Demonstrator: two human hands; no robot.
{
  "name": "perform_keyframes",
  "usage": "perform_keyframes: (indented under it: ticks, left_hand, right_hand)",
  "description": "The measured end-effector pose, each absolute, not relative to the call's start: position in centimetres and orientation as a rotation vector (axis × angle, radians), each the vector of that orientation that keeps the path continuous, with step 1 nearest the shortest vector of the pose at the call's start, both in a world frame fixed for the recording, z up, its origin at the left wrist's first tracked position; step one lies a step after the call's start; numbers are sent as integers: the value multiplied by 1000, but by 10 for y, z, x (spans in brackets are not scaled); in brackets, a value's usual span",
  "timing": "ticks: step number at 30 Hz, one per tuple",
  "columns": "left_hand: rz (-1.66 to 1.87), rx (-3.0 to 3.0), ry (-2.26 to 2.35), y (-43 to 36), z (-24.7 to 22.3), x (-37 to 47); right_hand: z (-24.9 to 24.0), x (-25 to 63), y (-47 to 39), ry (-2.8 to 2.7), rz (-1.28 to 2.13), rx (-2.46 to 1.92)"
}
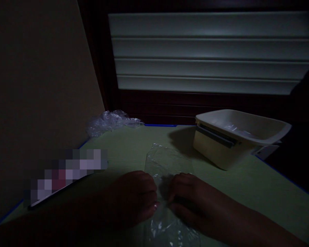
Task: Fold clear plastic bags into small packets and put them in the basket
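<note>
A clear plastic bag (167, 159) lies stretched out on the pale green table (130, 147), running toward me between my two hands. My left hand (136, 199) is closed, its thumb and fingers pinching the bag's left side. Opposite it, my right hand (189, 199) has its fingers curled and closed on the bag's right side. The near part of the bag looks crumpled and shiny below the hands. Dim light hides the exact grip of the fingers.
A cream plastic bin (213, 149) with clear plastic inside stands at the right back. Crumpled clear plastic (110, 121) lies at the far left corner. A flat, blurred-out item (67, 178) rests at the left edge. A wall and a slatted panel (208, 51) border the table.
</note>
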State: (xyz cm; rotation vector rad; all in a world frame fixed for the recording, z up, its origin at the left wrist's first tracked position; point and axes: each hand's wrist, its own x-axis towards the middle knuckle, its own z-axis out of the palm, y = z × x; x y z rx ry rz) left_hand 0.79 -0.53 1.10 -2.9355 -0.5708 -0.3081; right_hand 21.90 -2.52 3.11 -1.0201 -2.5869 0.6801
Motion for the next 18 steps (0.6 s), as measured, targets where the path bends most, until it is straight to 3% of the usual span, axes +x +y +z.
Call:
perform_keyframes:
  ticks: [18]
  left_hand:
    - [-509, -2846, -498, -8, 12, 5]
  right_hand:
    - [23, 210, -22, -2410, 705, -1150]
